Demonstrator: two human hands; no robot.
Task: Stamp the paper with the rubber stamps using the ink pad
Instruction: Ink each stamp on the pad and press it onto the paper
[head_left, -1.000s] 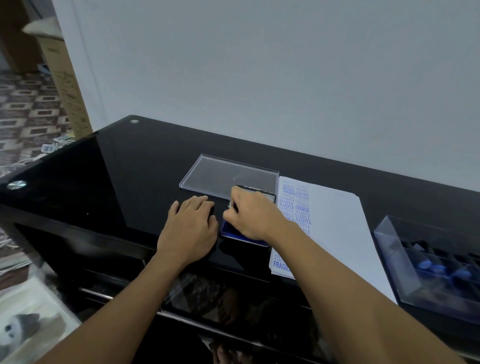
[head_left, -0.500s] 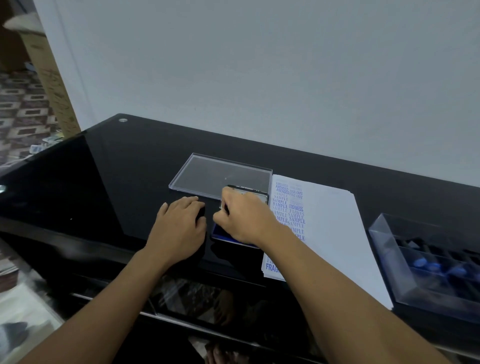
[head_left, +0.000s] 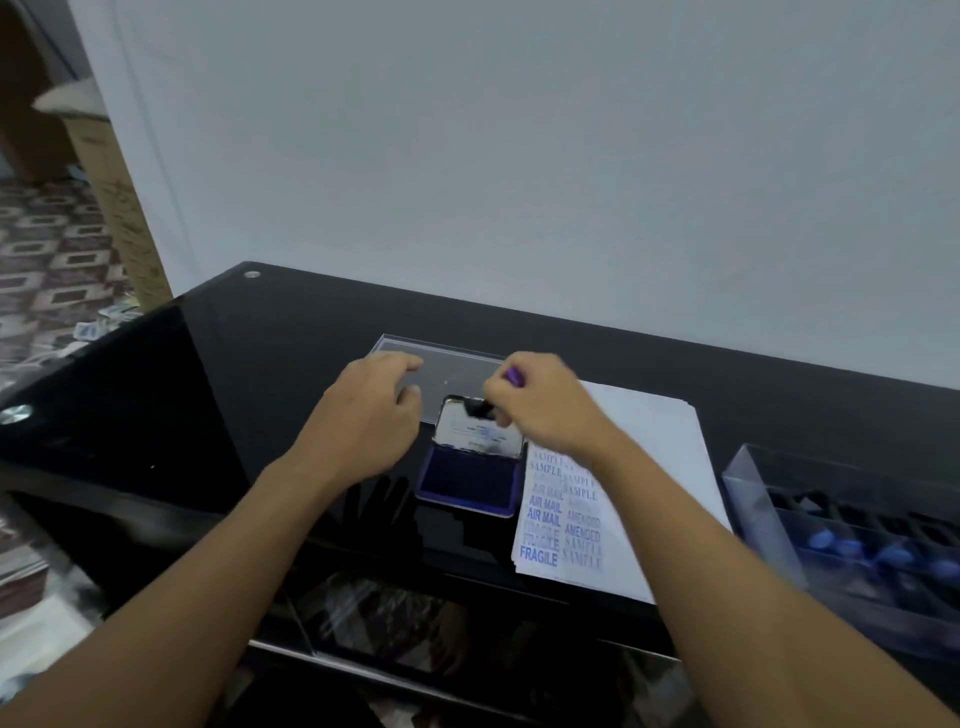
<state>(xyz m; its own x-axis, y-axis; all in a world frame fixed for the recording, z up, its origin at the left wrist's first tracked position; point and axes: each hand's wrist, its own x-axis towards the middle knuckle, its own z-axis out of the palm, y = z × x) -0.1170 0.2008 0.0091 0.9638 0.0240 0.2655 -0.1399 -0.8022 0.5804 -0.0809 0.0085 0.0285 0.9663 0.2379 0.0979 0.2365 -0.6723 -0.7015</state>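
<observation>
a: where's the stamp right now?
b: in the right hand. the fingers are curled round it, its purple top pokes out past the knuckles, and its dark base points down toward the ink pad.
a: is it on the ink?
b: no, it's over the pad's hinged lid, which is flipped open and tilted up at the far side. the blue ink surface lies uncovered nearer the person. the base is blurred, so i can't tell whether it touches the lid.
a: and the left hand?
b: holding nothing. the fingers are loosely bent and relaxed, just left of the ink pad, with the fingertips over a clear lid lying flat on the black bench. i can't tell whether the hand rests on the bench.
a: the paper?
b: flat on the bench, right beside the ink pad on its right. blue prints run in two columns down the sheet's left edge: sample, air mail and fragile in one, sample and amended in the other.
a: anything else?
b: a clear box stands to the right of the paper, with blue-topped stamps in its compartments. a pale wall rises behind the bench.
</observation>
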